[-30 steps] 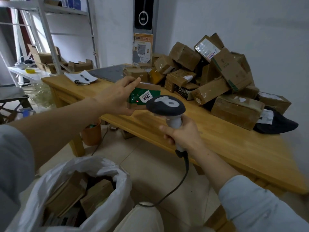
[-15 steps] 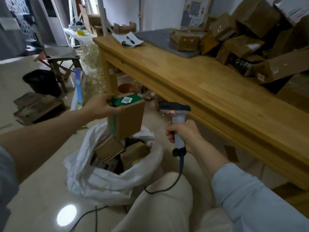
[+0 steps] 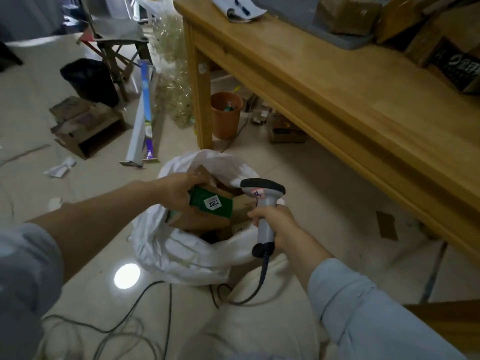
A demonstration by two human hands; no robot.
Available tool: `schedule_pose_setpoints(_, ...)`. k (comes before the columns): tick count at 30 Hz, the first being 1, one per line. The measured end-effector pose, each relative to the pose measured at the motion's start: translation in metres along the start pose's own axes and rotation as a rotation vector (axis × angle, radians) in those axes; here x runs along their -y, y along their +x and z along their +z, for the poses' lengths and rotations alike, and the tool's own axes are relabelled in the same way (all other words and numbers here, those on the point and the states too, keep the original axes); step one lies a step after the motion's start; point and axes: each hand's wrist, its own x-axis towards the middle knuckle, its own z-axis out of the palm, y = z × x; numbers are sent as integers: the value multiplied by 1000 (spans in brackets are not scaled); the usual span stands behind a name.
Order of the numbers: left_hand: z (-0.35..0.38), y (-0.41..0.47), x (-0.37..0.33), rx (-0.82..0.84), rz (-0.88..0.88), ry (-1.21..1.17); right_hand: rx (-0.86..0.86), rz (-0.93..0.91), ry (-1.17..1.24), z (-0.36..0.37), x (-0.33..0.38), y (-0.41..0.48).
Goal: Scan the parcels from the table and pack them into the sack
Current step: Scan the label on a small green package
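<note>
Tiled floor [image 3: 324, 178], white sack [image 3: 181, 255], left hand [image 3: 174, 193] gripping parcel [image 3: 207, 211] labelled "7202"

Wooden table and tiled floor, both loaded.
The table [image 3: 363, 113] bears a notebook [image 3: 241, 9] at its far left corner and brown parcels [image 3: 348, 14] along its far edge, one on a grey mat [image 3: 345, 41]. On the floor [image 3: 324, 203] stand a white sack [image 3: 181, 255] off the table's near edge, an orange bucket [image 3: 226, 118] beside the corner leg, cardboard cartons [image 3: 85, 126], a long white box [image 3: 142, 120] and loose cables [image 3: 155, 307].
</note>
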Motion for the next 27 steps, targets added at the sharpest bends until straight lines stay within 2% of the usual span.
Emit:
schedule_pose_setpoints(4, 26, 6, 18, 64, -32, -40, 77, -116, -23, 19, 3, 3)
schedule_pose_setpoints(8, 45, -2, 39, -81, -161, -174, 184, -117, -6, 48, 1, 10)
schedule_pose_setpoints(10, 50, -12, 48, -145, -263, -331, 225, -91, -18, 64, -3, 13)
schedule_pose_setpoints(12, 59, -20, 59, -266, -487, -514, 230, -70, -72, 79, -7, 17)
schedule_pose_setpoints(14, 75, -24, 80, -374, -791, -596, 237, -44, -125, 90, -10, 21)
schedule_pose_setpoints(16, 93, -30, 94, -320, -1051, -677, 232, -22, -168, 96, -12, 26)
schedule_pose_setpoints(17, 102, -33, 98, -287, -1112, -751, 232, -17, -178, 98, -12, 27)
schedule_pose_setpoints(20, 121, -41, 100, -231, -1105, -959, 230, -20, -186, 103, -16, 34)
schedule_pose_setpoints(22, 123, -45, 98, -267, -1048, -1003, 227, -12, -192, 105, -18, 37)
schedule_pose_setpoints(25, 104, -46, 100, -346, -984, -953, 226, -5, -190, 108, -20, 41)
schedule_pose_setpoints(27, 76, -44, 106, -281, -991, -884, 245, 32, -167, 112, -23, 44)
